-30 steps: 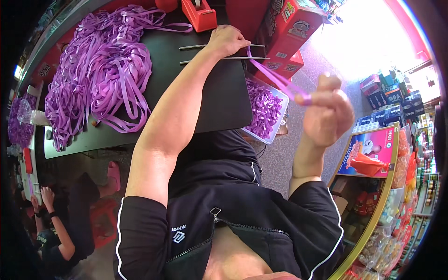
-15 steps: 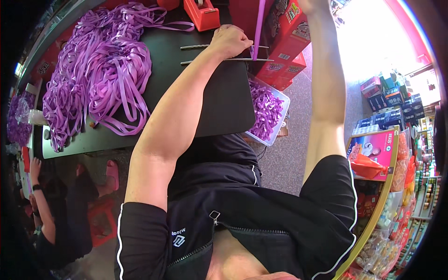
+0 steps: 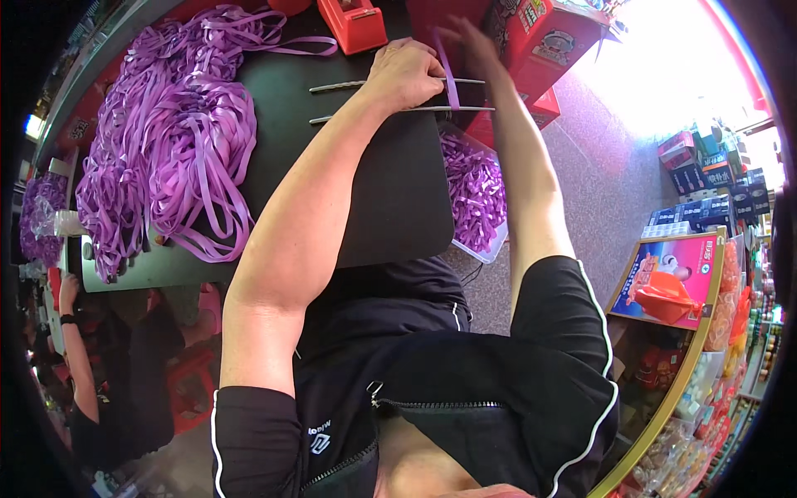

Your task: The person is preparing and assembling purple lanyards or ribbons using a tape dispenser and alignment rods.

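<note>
Two thin metal rods (image 3: 349,121) lie side by side across the right part of the black table, their right ends jutting past its edge. A purple ribbon (image 3: 452,87) passes over them near those ends and rises toward the far side. My left hand (image 3: 407,73) rests over the rods with curled fingers, pinching at the ribbon beside them; the fingertips are partly hidden. Smeared by motion, my right hand (image 3: 477,46) is beside the ribbon's upper part, and its grip on it does not show. A large heap of purple ribbon (image 3: 199,133) covers the left of the table.
A red tape dispenser (image 3: 357,26) stands beyond my left hand. Below the table's right edge, a clear bin (image 3: 491,249) holds many short purple pieces. Red cartons (image 3: 548,50) stack at the far right. A glass counter (image 3: 664,332) is at right; another person's arm (image 3: 79,357) shows at left.
My right hand has swept from the far right edge inward and down, close to the rods. The ribbon, earlier stretched up past the frame's top, now leans left. My left hand stays at the rods.
</note>
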`<move>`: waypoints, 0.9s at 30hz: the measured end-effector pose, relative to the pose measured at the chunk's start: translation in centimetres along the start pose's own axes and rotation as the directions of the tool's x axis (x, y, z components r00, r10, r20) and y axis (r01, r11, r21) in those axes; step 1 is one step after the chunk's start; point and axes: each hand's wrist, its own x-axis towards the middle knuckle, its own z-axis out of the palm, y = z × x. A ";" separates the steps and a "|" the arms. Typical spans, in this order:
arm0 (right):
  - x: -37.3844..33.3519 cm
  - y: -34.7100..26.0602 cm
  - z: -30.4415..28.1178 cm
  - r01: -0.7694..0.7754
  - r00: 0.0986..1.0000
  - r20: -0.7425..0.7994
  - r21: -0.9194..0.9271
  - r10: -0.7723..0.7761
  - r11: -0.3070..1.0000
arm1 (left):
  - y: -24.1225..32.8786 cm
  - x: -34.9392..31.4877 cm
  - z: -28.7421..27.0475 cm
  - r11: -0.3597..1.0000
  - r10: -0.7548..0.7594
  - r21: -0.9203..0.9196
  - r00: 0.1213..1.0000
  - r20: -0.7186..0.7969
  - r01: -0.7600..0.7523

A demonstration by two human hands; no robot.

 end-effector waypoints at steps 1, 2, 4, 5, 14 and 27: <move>-0.4 1.8 0.1 -0.059 0.998 -0.022 0.071 0.061 0.996 | -0.1 -0.1 -0.2 1.000 -0.003 -0.005 1.000 -0.001 0.003; -1.1 3.7 -1.0 -0.109 0.991 -0.057 0.138 0.118 0.984 | 0.3 0.2 0.0 1.000 0.011 -0.020 1.000 0.003 -0.011; -3.2 7.8 -3.7 -0.205 0.968 -0.137 0.059 0.211 0.977 | 0.9 1.0 1.1 0.998 0.046 -0.047 0.999 -0.012 -0.047; -4.7 9.5 -5.1 -0.267 0.947 -0.203 -0.058 0.250 0.962 | 1.3 1.5 1.8 0.996 0.062 -0.068 0.998 -0.031 -0.064; -25.8 10.7 5.1 0.113 0.915 -0.252 -0.590 -0.315 0.800 | 0.4 0.0 1.0 0.998 0.061 0.001 0.992 -0.108 -0.061; -32.0 -0.5 11.2 0.501 0.783 -0.167 -0.401 -0.599 0.767 | 0.3 0.2 1.1 0.999 0.016 -0.044 0.999 -0.047 -0.018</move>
